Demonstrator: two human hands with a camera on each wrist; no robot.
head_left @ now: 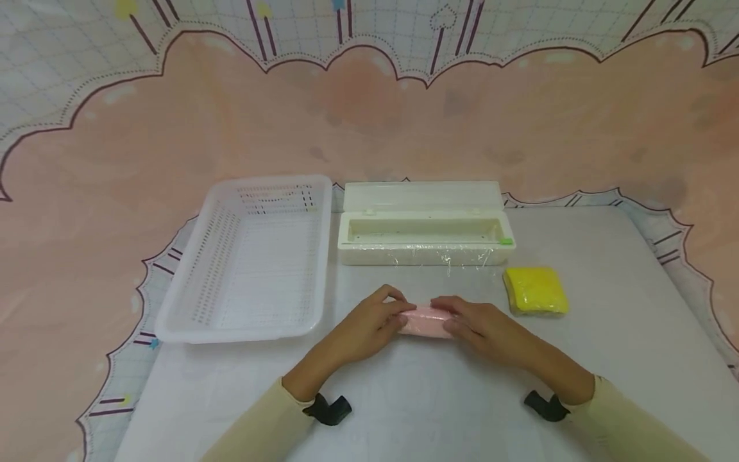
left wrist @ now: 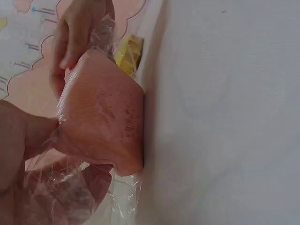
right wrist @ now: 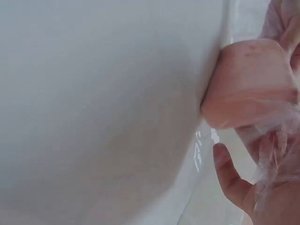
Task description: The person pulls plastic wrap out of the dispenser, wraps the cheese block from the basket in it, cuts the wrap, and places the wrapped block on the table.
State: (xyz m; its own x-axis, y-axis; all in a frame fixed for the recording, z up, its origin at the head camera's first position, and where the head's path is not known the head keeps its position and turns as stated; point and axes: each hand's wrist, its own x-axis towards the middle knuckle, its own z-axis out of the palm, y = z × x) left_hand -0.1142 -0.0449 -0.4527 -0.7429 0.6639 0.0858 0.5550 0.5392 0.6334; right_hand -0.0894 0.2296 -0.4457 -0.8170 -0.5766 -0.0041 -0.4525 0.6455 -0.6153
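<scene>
A pink block [head_left: 426, 321], wrapped in clear cling film [right wrist: 276, 154], rests on the white tabletop between my two hands. What the block is made of I cannot tell. My left hand [head_left: 369, 323] grips its left end, thumb on the near side and fingers behind; the left wrist view shows loose film around that hand. At the other end my right hand [head_left: 487, 327] holds the wrapped block between thumb and fingers. Bunched film hangs by the right fingers, and one right finger [right wrist: 227, 171] stands apart from the block in the right wrist view.
Behind the hands stands a white cling film dispenser [head_left: 427, 255], its lid up, with a green slider [head_left: 505, 242] at the right. A film-wrapped yellow block [head_left: 537, 290] sits beyond my right hand. To the left lies a white perforated basket [head_left: 242, 336]. A patterned cloth [head_left: 369, 128] lies behind.
</scene>
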